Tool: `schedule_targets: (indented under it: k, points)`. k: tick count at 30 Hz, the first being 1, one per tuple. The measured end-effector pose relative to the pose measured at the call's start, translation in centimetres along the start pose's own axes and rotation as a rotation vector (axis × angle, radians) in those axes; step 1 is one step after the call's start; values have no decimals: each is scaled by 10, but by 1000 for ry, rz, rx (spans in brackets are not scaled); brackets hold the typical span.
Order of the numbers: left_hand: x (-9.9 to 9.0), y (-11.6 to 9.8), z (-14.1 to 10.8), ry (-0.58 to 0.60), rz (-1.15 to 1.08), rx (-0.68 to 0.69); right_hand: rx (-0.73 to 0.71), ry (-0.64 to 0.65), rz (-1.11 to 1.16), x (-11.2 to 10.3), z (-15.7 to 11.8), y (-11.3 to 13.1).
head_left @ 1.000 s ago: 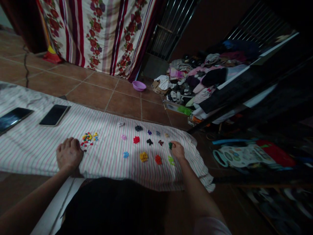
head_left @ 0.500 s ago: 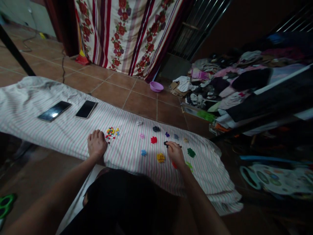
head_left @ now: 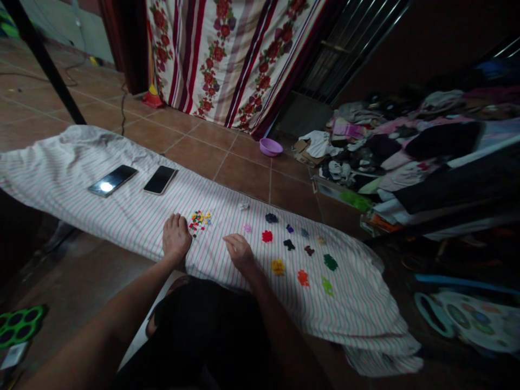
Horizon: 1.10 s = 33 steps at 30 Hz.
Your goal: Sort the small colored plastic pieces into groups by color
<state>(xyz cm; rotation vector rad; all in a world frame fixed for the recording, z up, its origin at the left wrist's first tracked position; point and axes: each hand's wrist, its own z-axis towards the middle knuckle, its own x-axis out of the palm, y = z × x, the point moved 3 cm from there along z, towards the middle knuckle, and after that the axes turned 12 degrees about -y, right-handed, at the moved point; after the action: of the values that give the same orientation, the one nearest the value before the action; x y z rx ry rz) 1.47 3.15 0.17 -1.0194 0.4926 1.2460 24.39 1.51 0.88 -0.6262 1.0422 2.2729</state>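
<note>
Head view shows mixed pieces between loosely open left hand and nearly pinched right hand, holdings unclear.

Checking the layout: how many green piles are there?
2: dark green pile, right of the brown pile; lime green pile, nearer the person. The right hand could hide another.

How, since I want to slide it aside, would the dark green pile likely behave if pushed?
The dark green pile would probably spread rather than move as one, since it looks like many small loose pieces. Each piece is likely light, being so tiny. The striped cloth beneath, wrinkled in places, might bunch up.
</note>
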Motion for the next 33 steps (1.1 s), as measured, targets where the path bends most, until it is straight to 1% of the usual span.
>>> schedule_targets:
  k: [2, 5, 7, 10, 13, 16, 20, 25, 29, 33]
  points:
    - [1, 1, 0, -19, 16, 8, -18, 75, 57, 23, 6, 20]
    - [1, 1, 0, -53, 33, 10, 11, 162, 97, 49, 15, 45]
    - [1, 1, 0, -66, 30, 3, 39, 220, 49, 61, 20, 58]
    - [1, 1, 1, -63, 22, 1, 92, 274, -76, 71, 26, 71]
    - [1, 1, 1, -60, 9, -2, 150, 303, -176, 75, 30, 77]
    - [1, 1, 0, -72, -6, -10, 203, 323, -229, 76, 31, 78]
    - [1, 1, -1, -84, -3, -6, 202, 308, -254, 75, 31, 79]
    - [0, 0, 0, -81, 11, 9, 166, 278, -247, 72, 28, 81]
    - [-1, -1, 1, -87, -8, 4, 148, 233, -195, 68, 25, 81]
    - [0, -1, 1, -109, 6, 13, 180, 173, -130, 63, 19, 76]
